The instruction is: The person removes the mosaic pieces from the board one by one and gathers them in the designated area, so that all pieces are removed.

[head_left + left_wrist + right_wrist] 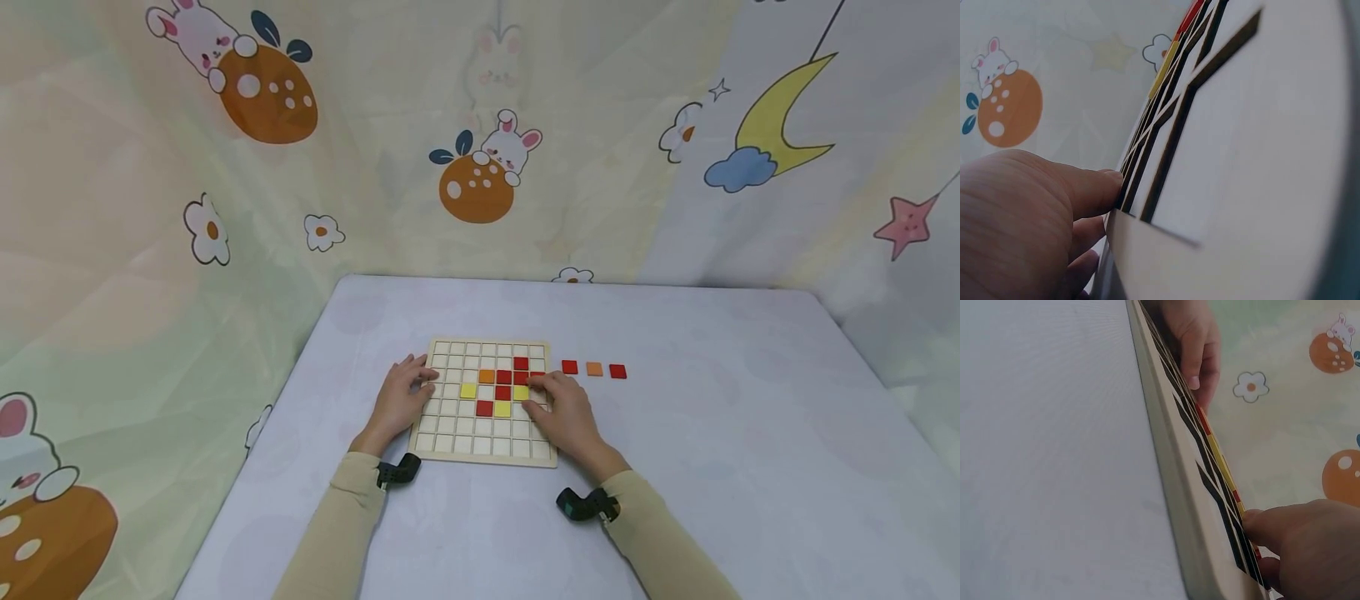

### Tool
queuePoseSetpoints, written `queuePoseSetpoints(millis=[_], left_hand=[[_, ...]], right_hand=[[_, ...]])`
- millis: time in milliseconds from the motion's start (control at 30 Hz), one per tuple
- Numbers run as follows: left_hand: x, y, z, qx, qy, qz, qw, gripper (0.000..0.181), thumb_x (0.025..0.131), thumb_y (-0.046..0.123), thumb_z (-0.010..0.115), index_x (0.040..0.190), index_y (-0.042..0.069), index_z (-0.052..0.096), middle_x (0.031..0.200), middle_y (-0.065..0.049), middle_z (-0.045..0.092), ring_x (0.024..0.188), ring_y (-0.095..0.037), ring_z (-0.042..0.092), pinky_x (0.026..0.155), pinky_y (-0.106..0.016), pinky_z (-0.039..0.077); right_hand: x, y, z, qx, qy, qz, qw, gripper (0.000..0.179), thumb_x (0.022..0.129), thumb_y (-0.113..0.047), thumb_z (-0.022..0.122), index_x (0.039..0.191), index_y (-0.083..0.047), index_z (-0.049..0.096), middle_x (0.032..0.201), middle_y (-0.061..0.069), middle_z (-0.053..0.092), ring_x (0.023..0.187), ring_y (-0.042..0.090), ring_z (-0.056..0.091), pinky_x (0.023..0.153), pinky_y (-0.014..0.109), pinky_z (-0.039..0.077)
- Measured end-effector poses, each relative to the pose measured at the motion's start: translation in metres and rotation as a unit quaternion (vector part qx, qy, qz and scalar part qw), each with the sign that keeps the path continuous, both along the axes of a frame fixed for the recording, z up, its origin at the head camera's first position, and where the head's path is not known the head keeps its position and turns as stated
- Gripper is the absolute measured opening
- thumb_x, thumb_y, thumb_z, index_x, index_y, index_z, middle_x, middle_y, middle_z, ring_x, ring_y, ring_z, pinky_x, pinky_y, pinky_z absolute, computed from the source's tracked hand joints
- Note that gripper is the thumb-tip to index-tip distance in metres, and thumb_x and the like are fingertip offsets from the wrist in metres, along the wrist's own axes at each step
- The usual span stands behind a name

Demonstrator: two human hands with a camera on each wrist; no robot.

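A light wooden grid board (453, 456) lies on the table, with several red, yellow and orange square tiles set in its middle and right cells. My left hand (401, 396) holds the board's left edge, its thumb (1094, 190) on the rim and the other fingers down along the side. Over the board's right part is my right hand (566, 417). Its fingertips touch the area by a red tile (521, 377), partly covering another red tile at the right. The right thumb stands apart from the fingers, below a yellow tile (521, 392).
Right of the board, a red tile (570, 367), an orange tile (594, 369) and another red tile (618, 372) lie in a row on the white table (750, 433). A printed cloth backdrop (390, 167) hangs behind the table. Each wrist wears a black camera.
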State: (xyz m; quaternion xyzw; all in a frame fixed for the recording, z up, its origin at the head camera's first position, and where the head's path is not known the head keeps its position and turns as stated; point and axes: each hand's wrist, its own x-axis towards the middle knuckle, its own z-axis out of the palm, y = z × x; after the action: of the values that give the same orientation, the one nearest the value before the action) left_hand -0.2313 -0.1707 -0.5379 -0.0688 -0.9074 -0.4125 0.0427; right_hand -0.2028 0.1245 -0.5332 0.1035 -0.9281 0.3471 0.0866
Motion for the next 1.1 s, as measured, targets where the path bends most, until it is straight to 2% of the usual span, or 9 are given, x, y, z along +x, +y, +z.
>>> queuePoseSetpoints(millis=[200, 533, 800, 1100], left_hand=[[-0.0004, -0.0007, -0.0010, 0.000, 0.003, -0.004, 1.0000, 0.018, 0.094, 0.011, 0.064, 0.110, 0.009, 0.071, 0.149, -0.011, 0.046, 0.146, -0.028, 0.025, 0.125, -0.042, 0.008], [-0.0005, -0.0011, -0.0016, -0.004, 0.003, -0.003, 1.0000, 0.018, 0.094, 0.011, 0.064, 0.110, 0.009, 0.070, 0.149, -0.011, 0.045, 0.146, -0.028, 0.025, 0.125, -0.042, 0.009], [0.0002, -0.0010, -0.0006, -0.002, 0.003, -0.002, 1.0000, 0.017, 0.094, 0.011, 0.064, 0.110, 0.010, 0.071, 0.149, -0.011, 0.046, 0.146, -0.028, 0.026, 0.125, -0.041, 0.009], [0.0005, 0.0006, 0.0006, -0.003, 0.005, 0.000, 1.0000, 0.017, 0.094, 0.010, 0.065, 0.110, 0.009, 0.071, 0.149, -0.010, 0.046, 0.146, -0.027, 0.026, 0.125, -0.040, 0.009]], right_hand=[[0.0008, -0.0053, 0.0015, 0.009, -0.002, -0.016, 0.9998, 0.035, 0.083, -0.026, 0.078, 0.115, -0.015, 0.071, 0.101, 0.000, 0.060, 0.099, 0.020, 0.052, 0.081, 0.035, 0.047], [-0.0013, -0.0097, 0.0033, 0.014, -0.015, -0.025, 0.9995, 0.030, 0.083, -0.027, 0.077, 0.109, -0.012, 0.072, 0.104, 0.002, 0.061, 0.101, 0.021, 0.052, 0.086, 0.037, 0.048], [-0.0001, -0.0103, 0.0012, -0.014, -0.001, -0.022, 0.9997, 0.029, 0.083, -0.022, 0.078, 0.108, -0.012, 0.068, 0.108, 0.002, 0.061, 0.104, 0.021, 0.052, 0.090, 0.041, 0.047], [0.0009, -0.0108, 0.0013, -0.037, 0.002, -0.006, 0.9993, 0.029, 0.084, -0.016, 0.078, 0.110, -0.014, 0.065, 0.109, 0.000, 0.064, 0.104, 0.018, 0.054, 0.092, 0.037, 0.052]])
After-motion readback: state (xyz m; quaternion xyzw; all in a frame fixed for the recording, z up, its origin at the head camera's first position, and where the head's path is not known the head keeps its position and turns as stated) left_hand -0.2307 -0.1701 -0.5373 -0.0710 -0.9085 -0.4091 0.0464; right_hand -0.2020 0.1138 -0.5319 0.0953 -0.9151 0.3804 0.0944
